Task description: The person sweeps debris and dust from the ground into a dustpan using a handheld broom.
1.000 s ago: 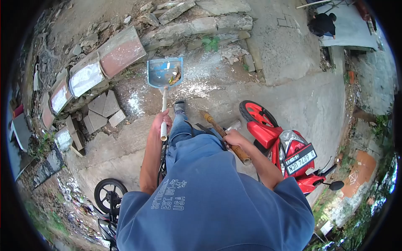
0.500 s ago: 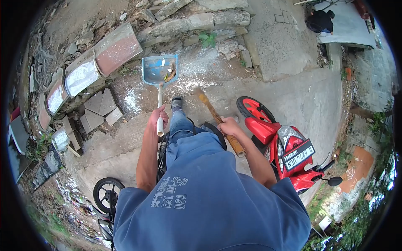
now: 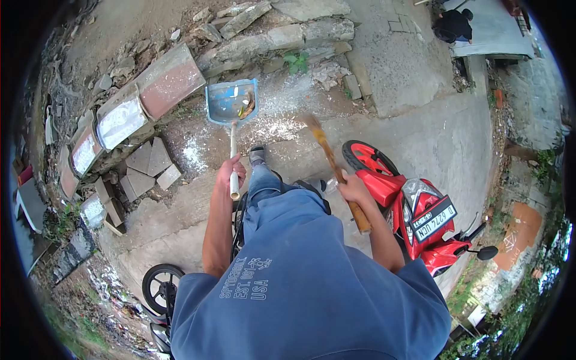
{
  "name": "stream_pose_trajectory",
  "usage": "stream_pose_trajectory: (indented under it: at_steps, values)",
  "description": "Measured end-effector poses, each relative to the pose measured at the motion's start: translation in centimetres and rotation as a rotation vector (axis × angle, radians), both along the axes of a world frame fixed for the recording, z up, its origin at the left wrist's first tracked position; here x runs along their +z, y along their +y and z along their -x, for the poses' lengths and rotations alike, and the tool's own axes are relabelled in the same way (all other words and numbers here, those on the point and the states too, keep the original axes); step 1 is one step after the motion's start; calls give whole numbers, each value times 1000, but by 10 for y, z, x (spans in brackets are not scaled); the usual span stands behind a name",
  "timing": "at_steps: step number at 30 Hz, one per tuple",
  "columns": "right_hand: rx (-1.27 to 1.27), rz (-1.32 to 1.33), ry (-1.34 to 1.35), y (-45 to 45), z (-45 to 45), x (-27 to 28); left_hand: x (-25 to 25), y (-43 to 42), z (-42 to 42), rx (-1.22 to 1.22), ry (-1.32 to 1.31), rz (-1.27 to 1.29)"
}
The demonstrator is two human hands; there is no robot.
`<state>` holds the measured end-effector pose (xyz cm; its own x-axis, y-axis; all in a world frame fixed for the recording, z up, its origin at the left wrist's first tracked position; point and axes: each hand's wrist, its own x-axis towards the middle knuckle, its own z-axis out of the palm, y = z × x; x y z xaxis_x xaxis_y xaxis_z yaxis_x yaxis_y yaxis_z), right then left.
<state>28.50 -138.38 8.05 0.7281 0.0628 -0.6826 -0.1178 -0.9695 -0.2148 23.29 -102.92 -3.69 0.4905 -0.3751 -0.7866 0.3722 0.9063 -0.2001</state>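
My left hand (image 3: pixel 232 171) is closed around the pale handle of a blue dustpan (image 3: pixel 231 103), which rests on the ground ahead with dry leaves and a white scrap in it. In my right hand (image 3: pixel 354 187) is the thick brown handle of a broom (image 3: pixel 327 147). The broom's far end is blurred and hangs over the concrete, right of the dustpan and apart from it. White flakes (image 3: pixel 276 128) lie scattered on the ground between the dustpan and the broom.
A red motorcycle (image 3: pixel 384 189) stands close on the right; the wheel of another (image 3: pixel 162 288) shows at lower left. Curved slabs (image 3: pixel 171 84) and broken tiles (image 3: pixel 141 159) lie on the left. Stone blocks (image 3: pixel 282 39) edge the ground ahead. A person in dark clothes (image 3: pixel 453 25) is at upper right.
The broom has swung out to the right, with its far end now farther from the dustpan, and my right hand has moved right. My left hand still holds the dustpan.
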Motion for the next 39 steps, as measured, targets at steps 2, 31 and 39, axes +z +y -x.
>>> stream_pose_trajectory:
  at_steps: [2,31,39]
  values:
    - [10,98,8,-13,21,6,-2,-1,1,-29,-2,-8]
    - [-609,128,254,11,176,-57,28,-17,14,-452,-61,121]
    - [-711,-83,17,77,235,-55,4,24,-18,-828,16,21]
